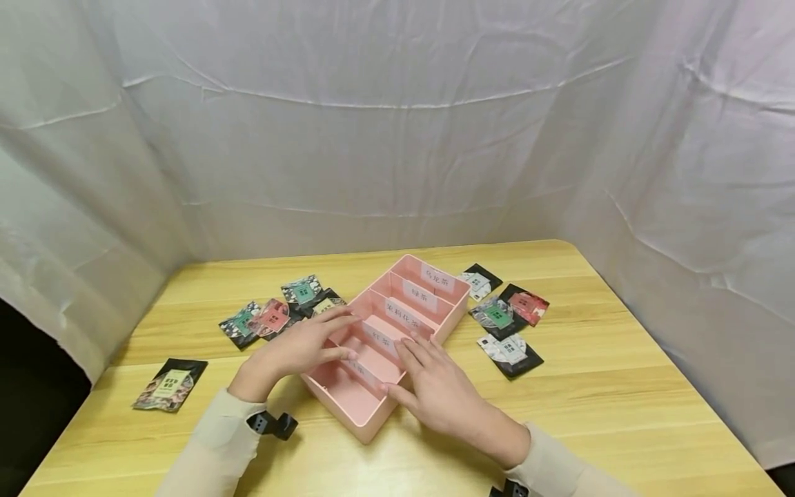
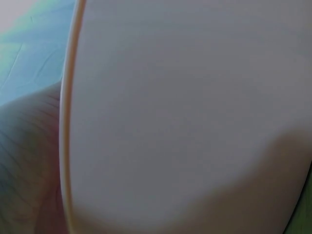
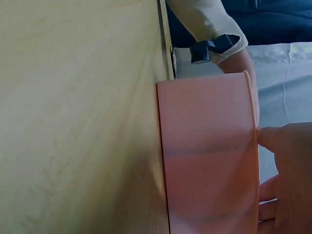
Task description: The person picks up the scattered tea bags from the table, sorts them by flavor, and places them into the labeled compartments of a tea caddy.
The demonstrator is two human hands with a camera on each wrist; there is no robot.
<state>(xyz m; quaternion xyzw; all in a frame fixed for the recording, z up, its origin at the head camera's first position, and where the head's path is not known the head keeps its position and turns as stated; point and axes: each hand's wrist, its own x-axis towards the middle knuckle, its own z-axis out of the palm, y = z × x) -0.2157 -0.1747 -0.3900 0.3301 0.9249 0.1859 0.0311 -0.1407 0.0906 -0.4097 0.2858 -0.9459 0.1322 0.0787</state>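
Fingers of my left hand (image 1: 301, 348) and right hand (image 1: 437, 383) are loosely extended, thumbs apart, at opposite rims of the pink divided box (image 1: 350, 395), center frame. I seem to be steadying it; next likely calls for even, gentle pressure, avoiding packets (image 1: 497, 314) at far right.

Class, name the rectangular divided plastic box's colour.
The divided box is pink, clearest in the head view.

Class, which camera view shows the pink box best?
The head view, because it takes in the pink box from above, labels included. The left wrist view shows only a blurry wall and rim; the right wrist view, one outer side and rim, cut off below.
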